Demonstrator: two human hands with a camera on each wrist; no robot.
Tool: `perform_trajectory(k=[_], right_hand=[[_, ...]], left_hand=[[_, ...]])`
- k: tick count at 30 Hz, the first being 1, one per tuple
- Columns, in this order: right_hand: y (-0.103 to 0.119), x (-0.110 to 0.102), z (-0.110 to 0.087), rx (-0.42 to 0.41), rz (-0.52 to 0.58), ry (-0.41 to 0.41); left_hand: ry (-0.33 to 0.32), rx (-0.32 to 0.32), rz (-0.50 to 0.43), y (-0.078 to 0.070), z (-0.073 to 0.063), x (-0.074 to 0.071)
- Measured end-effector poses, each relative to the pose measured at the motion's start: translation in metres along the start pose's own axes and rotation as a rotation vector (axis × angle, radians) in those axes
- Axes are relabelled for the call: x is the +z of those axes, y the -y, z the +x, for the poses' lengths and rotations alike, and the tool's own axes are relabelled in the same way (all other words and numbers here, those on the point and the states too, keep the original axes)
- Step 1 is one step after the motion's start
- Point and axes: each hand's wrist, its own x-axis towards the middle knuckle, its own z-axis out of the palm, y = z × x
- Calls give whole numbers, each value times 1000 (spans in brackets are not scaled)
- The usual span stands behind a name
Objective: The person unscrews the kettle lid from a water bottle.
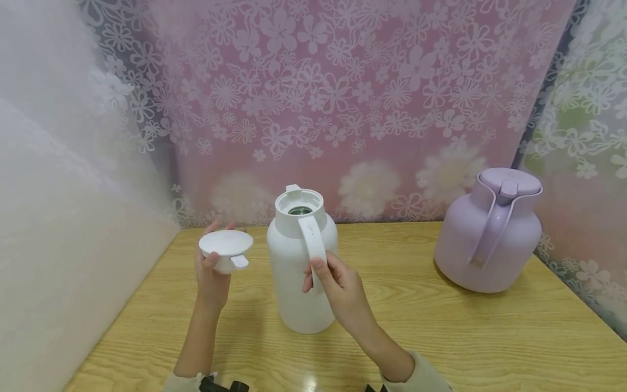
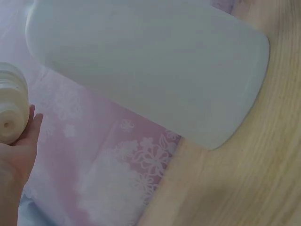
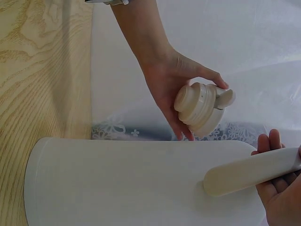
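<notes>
Gripping handle (image 1: 311, 235) of white jug (image 1: 300, 272) low down with right hand (image 1: 343, 288), thumb on near face, fingers curled behind. Pinching lid (image 1: 223, 243) between thumb and fingers of left hand (image 1: 211, 280); neither grip spread wide nor empty. Holding lid up in the air, just left of jug and apart from it, broad face up, narrow stopper end (image 3: 183, 98) down, small tab (image 1: 239, 262) sticking out on the jug side. Next out: standing upright on wood-grain tabletop (image 1: 401, 316), mid-view, with mouth (image 1: 300, 210) uncovered and spout (image 1: 293, 188) at far side from handle. Further right, well apart: lilac jug (image 1: 490, 239), lid on, untouched. Behind: pink floral backdrop (image 1: 338, 109).

Step, as judged: handling lid with jug uncovered; can't tell whether opening or closing. Next move, probably: steadying by handle either way. If closing, calls for bringing lid across above mouth, levelling, checking tab against spout and handle, lowering stopper straight in. If setting aside, calls for lowering to tabletop at left.
</notes>
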Motion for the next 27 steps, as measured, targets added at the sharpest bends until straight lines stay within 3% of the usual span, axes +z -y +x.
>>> perform_trajectory(k=[11, 17, 22, 27], right_hand=[[-1, 0, 0, -10, 8, 2], [-1, 0, 0, -17, 14, 3], [-2, 0, 0, -15, 11, 2], [-1, 0, 0, -6, 11, -2]], left_hand=[[20, -89, -65, 6, -11, -21], [36, -125, -34, 6, -16, -31], [2, -182, 86, 4, -19, -37], [-25, -287, 380, 1, -20, -39]])
